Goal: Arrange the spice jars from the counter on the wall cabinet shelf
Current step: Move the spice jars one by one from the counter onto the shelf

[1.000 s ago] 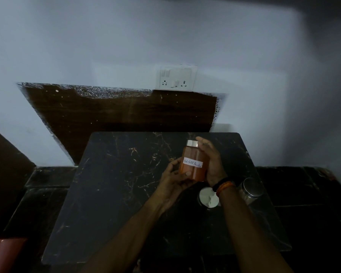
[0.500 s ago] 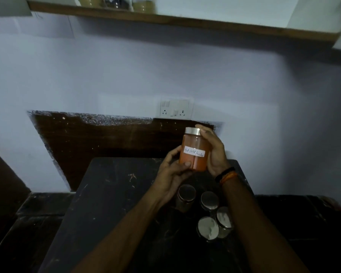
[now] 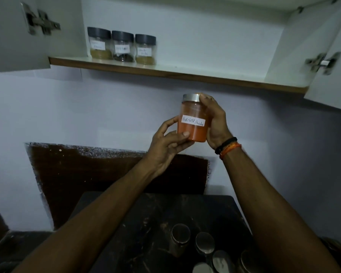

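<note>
1. I see a round clear jar (image 3: 193, 123) at the centre of the frame, held upright below the shelf edge. It is filled with fine orange-red powder, capped by a smooth silver metal lid, and carries a white paper label with handwriting.
2. My right hand (image 3: 215, 123) wraps the jar's right side, fingers curled behind it and the thumb tip up against the lid's rim. Black and orange bands sit on that wrist.
3. My left hand (image 3: 167, 144) pinches the jar's lower left corner, the thumb lying across the bottom front and the fingers curved beneath and beside it.
4. The shelf (image 3: 185, 73) runs across the upper frame, a flat white board with a brown wood-toned front edge, inside a cabinet whose white doors stand open on metal hinges.
5. Three small clear jars (image 3: 122, 46) with dark grey lids and white labels stand touching in a row at the upper left of the frame, on the shelf.
6. On the dark, veined stone bench (image 3: 142, 223) at the lower right, several steel-lidded jars (image 3: 203, 243) cluster together; their contents are too dim to tell.
</note>
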`<state>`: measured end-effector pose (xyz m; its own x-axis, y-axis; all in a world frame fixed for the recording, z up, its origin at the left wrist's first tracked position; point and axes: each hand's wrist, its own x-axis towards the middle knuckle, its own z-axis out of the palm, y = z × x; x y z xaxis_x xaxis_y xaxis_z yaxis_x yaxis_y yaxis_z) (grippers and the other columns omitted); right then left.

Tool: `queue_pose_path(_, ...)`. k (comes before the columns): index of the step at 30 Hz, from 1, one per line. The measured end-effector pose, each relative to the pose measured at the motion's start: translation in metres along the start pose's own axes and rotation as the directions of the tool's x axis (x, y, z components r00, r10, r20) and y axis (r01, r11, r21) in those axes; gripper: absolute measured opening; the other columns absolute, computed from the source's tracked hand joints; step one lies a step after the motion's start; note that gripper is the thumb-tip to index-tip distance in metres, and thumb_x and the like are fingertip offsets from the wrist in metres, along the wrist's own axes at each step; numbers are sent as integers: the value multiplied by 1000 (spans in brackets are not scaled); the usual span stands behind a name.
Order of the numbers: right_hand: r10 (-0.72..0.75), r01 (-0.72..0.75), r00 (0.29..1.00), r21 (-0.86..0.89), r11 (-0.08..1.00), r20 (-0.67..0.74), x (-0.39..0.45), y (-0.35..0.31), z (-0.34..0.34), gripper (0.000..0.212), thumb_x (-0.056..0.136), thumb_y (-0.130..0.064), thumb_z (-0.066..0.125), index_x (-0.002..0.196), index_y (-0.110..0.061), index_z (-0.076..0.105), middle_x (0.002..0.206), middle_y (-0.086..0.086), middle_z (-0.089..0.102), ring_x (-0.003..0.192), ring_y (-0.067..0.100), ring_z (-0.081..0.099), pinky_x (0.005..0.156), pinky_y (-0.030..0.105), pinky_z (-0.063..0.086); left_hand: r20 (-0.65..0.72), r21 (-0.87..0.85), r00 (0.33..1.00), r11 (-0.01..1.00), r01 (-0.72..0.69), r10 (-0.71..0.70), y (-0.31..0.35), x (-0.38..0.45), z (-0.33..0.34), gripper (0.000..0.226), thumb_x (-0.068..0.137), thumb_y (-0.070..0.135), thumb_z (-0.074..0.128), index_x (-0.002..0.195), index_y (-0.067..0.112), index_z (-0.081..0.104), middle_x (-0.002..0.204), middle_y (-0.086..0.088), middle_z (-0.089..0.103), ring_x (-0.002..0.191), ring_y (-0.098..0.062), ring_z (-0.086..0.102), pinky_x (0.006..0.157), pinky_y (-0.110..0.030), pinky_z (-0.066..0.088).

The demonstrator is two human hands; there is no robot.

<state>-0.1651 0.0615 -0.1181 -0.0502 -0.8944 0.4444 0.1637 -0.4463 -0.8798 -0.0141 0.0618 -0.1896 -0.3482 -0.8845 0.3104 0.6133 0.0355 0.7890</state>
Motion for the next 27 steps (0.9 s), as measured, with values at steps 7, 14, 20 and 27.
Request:
queue_pose_path(7, -106, 106, 994, -5, 994, 28, 46, -56, 13, 55, 90, -40, 59, 130, -3, 53, 128, 24, 62, 108, 35, 64, 95, 52, 53, 74, 66, 993, 993, -102, 97, 58, 40, 27, 63, 84, 2, 73, 140, 15, 48, 129, -27, 62, 115, -43, 65, 101, -54, 51)
queue_pose_path(14, -166, 168, 984, -33, 985, 61, 84, -97, 24, 57, 91, -44, 61, 133, -6, 52, 131, 24, 61, 104, 35, 67, 93, 53, 55, 118, 108, 977, 975, -193, 180, 102, 75, 48, 61, 84, -2, 71, 139, 9, 48, 132, -29, 59, 115, -46, 64, 101, -57, 51)
queue_pose_path(20, -220, 227, 974, -245, 943, 55, 118, -121, 26, 45, 96, -50, 55, 129, -20, 57, 120, 2, 67, 111, 23, 65, 86, 39, 57, 134, 196, 969, 953, -232, 208, 135, 107, 53, 61, 86, -1, 69, 141, 11, 46, 133, -26, 58, 116, -44, 63, 102, -55, 51)
queue_pose_path(27, -256, 275, 961, -303, 913, 100, 158, -127, 22, 44, 92, -39, 67, 124, -8, 64, 121, 8, 69, 107, 23, 69, 77, 29, 58, 196, 406, 957, 871, -276, 212, 158, 143, 34, 63, 85, 5, 74, 140, 18, 46, 130, -22, 61, 119, -36, 63, 101, -53, 52)
